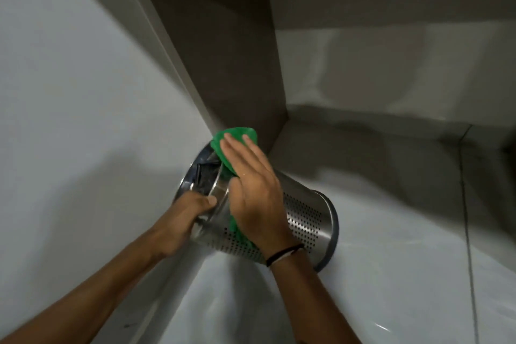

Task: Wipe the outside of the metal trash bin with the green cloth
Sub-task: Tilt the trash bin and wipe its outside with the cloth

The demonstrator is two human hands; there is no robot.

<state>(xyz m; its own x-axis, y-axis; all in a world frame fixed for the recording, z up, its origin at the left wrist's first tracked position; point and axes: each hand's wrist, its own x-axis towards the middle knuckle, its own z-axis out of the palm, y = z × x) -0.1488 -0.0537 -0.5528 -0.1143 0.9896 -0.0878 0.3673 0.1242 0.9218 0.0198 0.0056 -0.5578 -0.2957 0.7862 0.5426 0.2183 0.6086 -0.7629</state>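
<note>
The bin (301, 215) could slip: my left hand (187, 218) only pinches its rim, tilted, while my right hand (251, 190) presses the cloth (234, 138) flat, fingers spread.

Two bare forearms are showing, with no sleeves. The right wrist (282, 253) is wearing a thin black band (284, 253) beside a thin white one.

You have one wide-angle head view, looking forward and steeply down from close above both forearms onto the tilted perforated silver metal trash bin (304, 215) near frame centre, with glossy white floor tiles (391, 288) below and a grey-brown wall corner (223, 50) behind.
</note>
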